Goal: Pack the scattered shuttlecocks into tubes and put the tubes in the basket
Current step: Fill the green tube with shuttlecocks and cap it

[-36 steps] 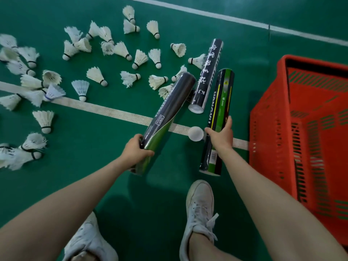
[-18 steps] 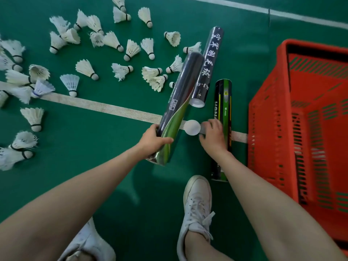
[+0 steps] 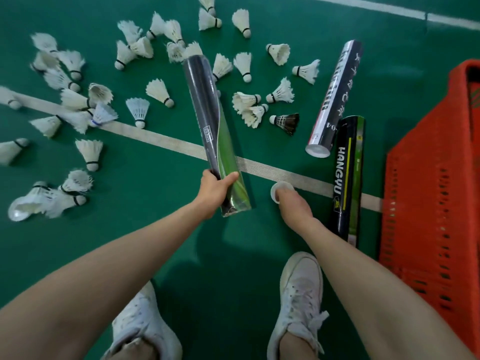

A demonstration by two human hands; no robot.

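My left hand [image 3: 217, 189] grips the near end of a dark tube with a green swirl [image 3: 210, 120], held above the floor and pointing away from me. My right hand [image 3: 293, 207] pinches a round white tube cap [image 3: 281, 190] just over the white court line. Two more tubes lie on the floor to the right: a black and green one marked HANGYU [image 3: 348, 175] and a black one with white lettering [image 3: 332, 97]. Several white shuttlecocks [image 3: 158, 90] lie scattered across the green floor, along with one black shuttlecock [image 3: 287, 122]. The red basket [image 3: 431, 193] stands at the right edge.
My two white shoes [image 3: 301, 289] stand on the green court floor near the bottom of the view. A white court line [image 3: 166, 140] crosses under the tubes. A cluster of shuttlecocks [image 3: 46, 198] lies at far left.
My left hand swung the held tube leftward, away from the lying tubes. My right hand left the HANGYU tube and picked up the white cap. A black shuttlecock came into sight.
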